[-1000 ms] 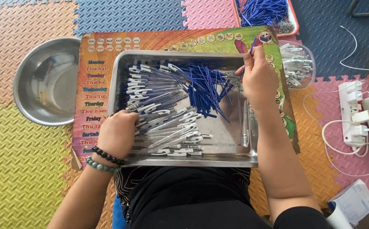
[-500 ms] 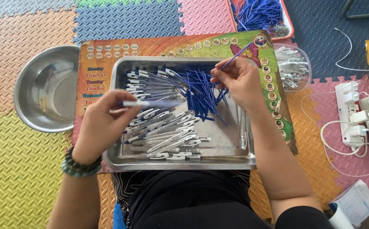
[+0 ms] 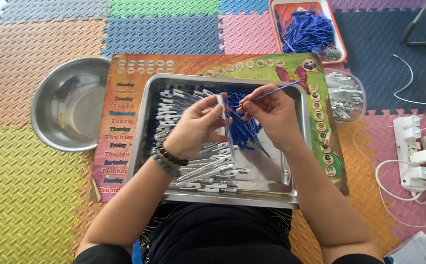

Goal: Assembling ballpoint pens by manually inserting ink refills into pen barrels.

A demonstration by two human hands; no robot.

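Note:
Over a steel tray (image 3: pixel 291 198), my left hand (image 3: pixel 193 129) grips a clear pen barrel (image 3: pixel 225 122) with a white cap end, held nearly upright. My right hand (image 3: pixel 271 115) pinches a thin blue refill (image 3: pixel 271 91) whose near tip points at the barrel's top; the two hands almost touch. Inside the tray lie several pen barrels (image 3: pixel 203 168) on the left and a heap of blue refills (image 3: pixel 245 132) in the middle, partly hidden by my hands.
The tray rests on a colourful printed board (image 3: pixel 120 122) on foam floor mats. An empty steel bowl (image 3: pixel 68 105) sits at left. A red tray of blue refills (image 3: pixel 303 29) and a clear tub of white parts (image 3: pixel 345 95) are behind. A power strip (image 3: pixel 411 151) with cables lies at right.
My left hand lifted a pen barrel from the tray's left side and brought it to the middle. My right hand carried a blue refill inward until both hands met.

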